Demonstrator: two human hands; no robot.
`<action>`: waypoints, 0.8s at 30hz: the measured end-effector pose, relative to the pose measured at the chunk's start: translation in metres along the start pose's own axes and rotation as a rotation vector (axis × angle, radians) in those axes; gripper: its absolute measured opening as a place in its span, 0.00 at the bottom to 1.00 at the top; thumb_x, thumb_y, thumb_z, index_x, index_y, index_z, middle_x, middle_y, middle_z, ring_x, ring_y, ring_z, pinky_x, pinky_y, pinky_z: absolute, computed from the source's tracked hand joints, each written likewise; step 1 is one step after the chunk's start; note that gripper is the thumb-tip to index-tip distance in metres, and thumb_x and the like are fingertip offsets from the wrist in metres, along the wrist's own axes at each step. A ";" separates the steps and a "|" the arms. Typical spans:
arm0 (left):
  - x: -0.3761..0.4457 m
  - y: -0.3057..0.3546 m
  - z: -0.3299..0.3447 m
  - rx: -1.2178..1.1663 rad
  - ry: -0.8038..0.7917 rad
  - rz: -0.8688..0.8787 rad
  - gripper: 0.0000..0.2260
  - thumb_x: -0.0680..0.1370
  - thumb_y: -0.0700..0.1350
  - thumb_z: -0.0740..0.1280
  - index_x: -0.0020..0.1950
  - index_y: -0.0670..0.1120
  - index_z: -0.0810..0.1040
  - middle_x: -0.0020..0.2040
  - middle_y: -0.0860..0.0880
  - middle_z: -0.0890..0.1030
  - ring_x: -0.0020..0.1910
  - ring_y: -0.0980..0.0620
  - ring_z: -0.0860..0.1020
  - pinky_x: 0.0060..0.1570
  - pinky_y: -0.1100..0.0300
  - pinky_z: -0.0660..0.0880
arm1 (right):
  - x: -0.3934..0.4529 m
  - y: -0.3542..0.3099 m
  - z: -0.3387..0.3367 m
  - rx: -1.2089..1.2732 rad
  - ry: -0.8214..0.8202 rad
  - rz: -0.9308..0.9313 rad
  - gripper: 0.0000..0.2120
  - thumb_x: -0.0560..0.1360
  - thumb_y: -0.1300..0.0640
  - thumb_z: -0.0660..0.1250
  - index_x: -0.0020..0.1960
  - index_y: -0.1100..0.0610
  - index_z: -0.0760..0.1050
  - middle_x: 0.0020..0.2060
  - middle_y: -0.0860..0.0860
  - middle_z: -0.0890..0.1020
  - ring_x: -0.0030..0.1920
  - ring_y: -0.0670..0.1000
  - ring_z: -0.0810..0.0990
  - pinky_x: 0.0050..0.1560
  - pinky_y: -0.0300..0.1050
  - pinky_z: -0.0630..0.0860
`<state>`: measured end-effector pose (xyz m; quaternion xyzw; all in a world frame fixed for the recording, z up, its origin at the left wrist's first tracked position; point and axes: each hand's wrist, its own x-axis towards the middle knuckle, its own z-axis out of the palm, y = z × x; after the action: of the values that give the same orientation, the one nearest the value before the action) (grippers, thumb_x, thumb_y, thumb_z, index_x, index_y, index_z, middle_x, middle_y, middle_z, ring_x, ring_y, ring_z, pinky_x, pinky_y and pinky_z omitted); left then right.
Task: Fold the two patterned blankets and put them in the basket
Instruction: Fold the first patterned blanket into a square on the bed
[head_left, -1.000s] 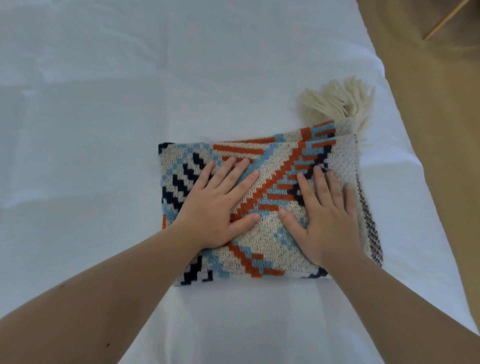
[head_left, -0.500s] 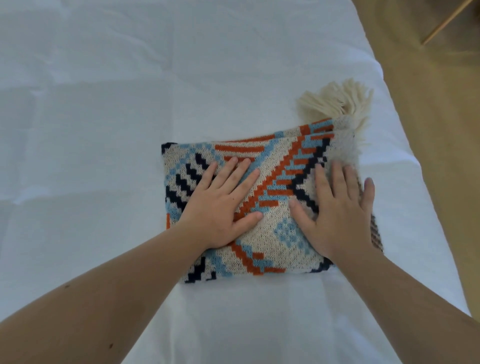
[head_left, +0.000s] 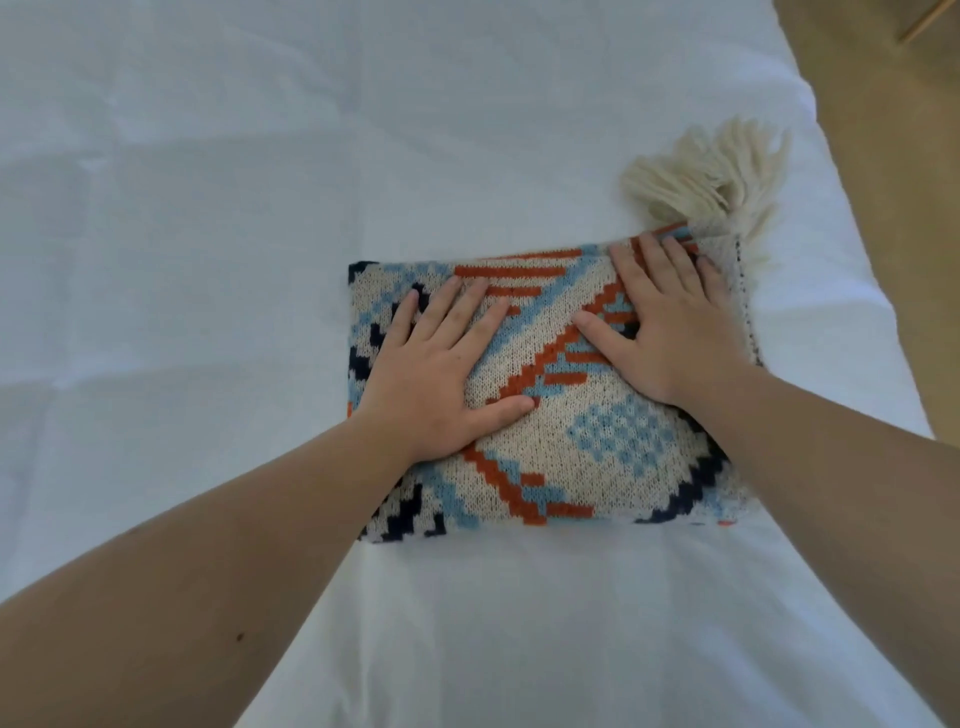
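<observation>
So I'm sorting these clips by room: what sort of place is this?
Probably a bedroom: a folded patterned blanket with a cream fringe lies on a white bed sheet, and tan flooring runs alongside.

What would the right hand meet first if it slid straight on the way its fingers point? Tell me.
The right hand, flat on the folded blanket, points toward the cream tassels, likely met first just past the far edge.
</observation>
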<state>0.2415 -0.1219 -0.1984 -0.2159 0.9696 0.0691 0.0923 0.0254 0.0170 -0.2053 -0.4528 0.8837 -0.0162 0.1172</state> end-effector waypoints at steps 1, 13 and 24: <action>0.001 -0.001 0.001 -0.003 0.001 0.004 0.44 0.72 0.78 0.40 0.81 0.55 0.36 0.82 0.52 0.39 0.80 0.51 0.36 0.77 0.45 0.35 | 0.000 0.003 0.002 0.007 0.005 -0.001 0.43 0.72 0.23 0.40 0.81 0.45 0.44 0.81 0.50 0.47 0.80 0.51 0.44 0.78 0.52 0.39; 0.009 0.000 0.013 0.005 0.023 -0.011 0.45 0.71 0.79 0.39 0.81 0.54 0.37 0.82 0.50 0.38 0.80 0.50 0.36 0.77 0.44 0.36 | -0.002 0.002 0.005 0.008 0.055 0.023 0.41 0.75 0.27 0.40 0.81 0.47 0.45 0.81 0.52 0.48 0.80 0.52 0.44 0.78 0.52 0.40; -0.009 -0.001 0.003 -0.009 0.021 -0.002 0.45 0.71 0.79 0.41 0.81 0.55 0.37 0.82 0.51 0.38 0.80 0.52 0.35 0.77 0.48 0.35 | -0.080 -0.009 0.010 -0.054 -0.059 -0.113 0.41 0.74 0.24 0.37 0.80 0.44 0.40 0.80 0.49 0.44 0.79 0.49 0.39 0.78 0.55 0.40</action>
<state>0.2502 -0.1187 -0.1995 -0.2182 0.9699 0.0710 0.0814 0.0793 0.0768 -0.1982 -0.5052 0.8531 0.0146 0.1296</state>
